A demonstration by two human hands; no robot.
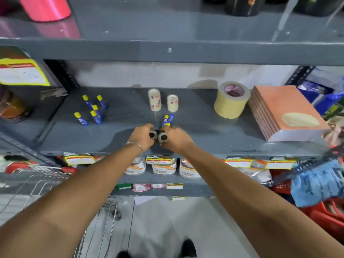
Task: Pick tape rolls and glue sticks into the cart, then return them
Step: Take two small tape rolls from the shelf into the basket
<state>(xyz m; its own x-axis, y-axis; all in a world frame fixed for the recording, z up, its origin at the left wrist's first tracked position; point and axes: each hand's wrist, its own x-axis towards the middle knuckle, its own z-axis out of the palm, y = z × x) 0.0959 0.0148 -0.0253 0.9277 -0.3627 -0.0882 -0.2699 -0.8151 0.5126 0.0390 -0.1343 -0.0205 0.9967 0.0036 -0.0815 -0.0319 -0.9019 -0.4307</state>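
Note:
Both my hands are over the front of the grey shelf point(195, 135). My left hand point(142, 135) grips a small tape roll point(152, 135), its core facing me. My right hand point(176, 137) holds another small tape roll point(162, 137) together with two blue glue sticks point(168, 119) that point away over the shelf. The two held rolls touch each other. Further back stand two small stacks of tape rolls point(154, 99) point(172, 102). Several blue glue sticks with yellow caps point(93, 110) lie at the shelf's left.
A stack of wide masking tape point(230, 100) and a pile of orange notebooks point(284, 112) sit on the right. The wire cart point(55, 183) with red handle ends is at lower left. White jars fill the shelf below. Red baskets and a blue cloth are at right.

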